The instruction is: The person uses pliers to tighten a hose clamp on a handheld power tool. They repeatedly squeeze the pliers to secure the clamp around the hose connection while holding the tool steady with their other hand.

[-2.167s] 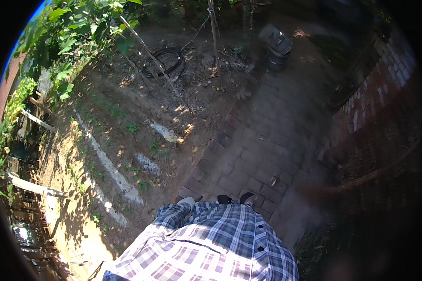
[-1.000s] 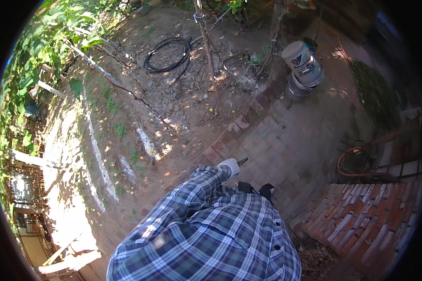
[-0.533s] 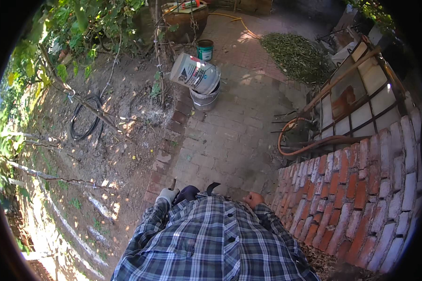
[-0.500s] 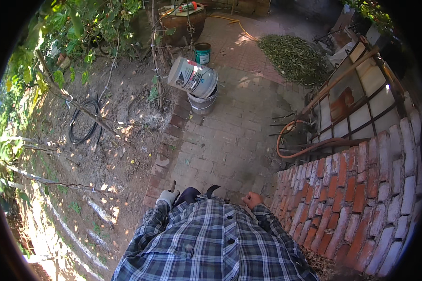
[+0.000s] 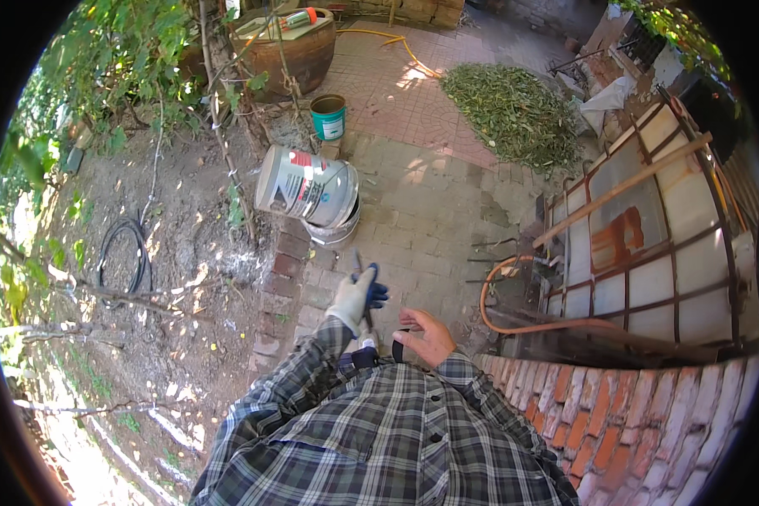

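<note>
My left hand (image 5: pixel 352 299), in a white glove with dark blue fingers, is in front of my waist. Its fingers are closed round a slim, dark, stick-like tool (image 5: pixel 357 260) whose upper end points away from me; what kind of tool it is does not show. To its right is my bare right hand (image 5: pixel 428 337), palm turned inward, with thumb and fingers apart. Beside its fingertips hangs a dark strap-like strip (image 5: pixel 401 347); whether the hand touches it I cannot tell. Both forearms are in plaid sleeves.
Ahead on the left, a white bucket (image 5: pixel 304 185) lies tilted on another bucket (image 5: pixel 333 234), with a green bucket (image 5: pixel 328 118) behind. A leaf pile (image 5: pixel 514 114) lies farther off. On the right stand a caged tank (image 5: pixel 624 228), an orange hose (image 5: pixel 485 304) and a brick wall (image 5: pixel 616 413).
Both hands have come up and inward in front of my waist, the left one carrying the slim tool. My right hand has gone from closed to spread. The buckets appear nearer.
</note>
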Action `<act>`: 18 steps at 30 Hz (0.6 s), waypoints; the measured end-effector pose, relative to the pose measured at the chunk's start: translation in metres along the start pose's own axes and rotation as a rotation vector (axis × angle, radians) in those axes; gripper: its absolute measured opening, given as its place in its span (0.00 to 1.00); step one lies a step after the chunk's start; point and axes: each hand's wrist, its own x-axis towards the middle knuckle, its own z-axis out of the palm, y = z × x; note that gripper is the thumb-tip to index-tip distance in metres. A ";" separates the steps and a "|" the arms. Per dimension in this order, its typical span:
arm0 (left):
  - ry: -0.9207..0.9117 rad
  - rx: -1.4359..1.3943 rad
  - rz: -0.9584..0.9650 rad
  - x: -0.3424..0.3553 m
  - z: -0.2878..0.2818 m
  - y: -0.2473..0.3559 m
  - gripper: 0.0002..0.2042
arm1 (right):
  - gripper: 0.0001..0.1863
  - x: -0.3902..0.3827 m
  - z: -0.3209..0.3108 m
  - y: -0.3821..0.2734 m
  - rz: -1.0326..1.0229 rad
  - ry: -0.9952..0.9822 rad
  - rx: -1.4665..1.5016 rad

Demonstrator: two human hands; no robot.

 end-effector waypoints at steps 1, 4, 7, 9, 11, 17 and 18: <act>-0.062 -0.019 0.037 0.023 0.019 0.003 0.23 | 0.33 0.020 -0.006 0.006 -0.024 0.068 0.000; -0.288 0.014 0.076 0.062 0.078 0.011 0.23 | 0.35 0.067 -0.031 0.009 -0.014 0.264 0.042; -0.347 0.133 0.091 0.077 0.135 0.027 0.24 | 0.28 0.098 -0.072 0.023 0.140 0.380 0.085; -0.418 0.461 0.049 0.084 0.157 0.058 0.24 | 0.23 0.111 -0.098 0.029 0.073 0.481 -0.008; -0.567 0.656 0.228 0.117 0.161 0.063 0.26 | 0.19 0.131 -0.120 0.051 0.129 0.462 0.106; -0.633 0.735 0.261 0.219 0.153 0.141 0.20 | 0.11 0.192 -0.188 0.084 0.281 0.354 0.370; -0.458 0.623 0.185 0.236 0.138 0.145 0.18 | 0.11 0.196 -0.195 0.092 0.333 0.334 0.408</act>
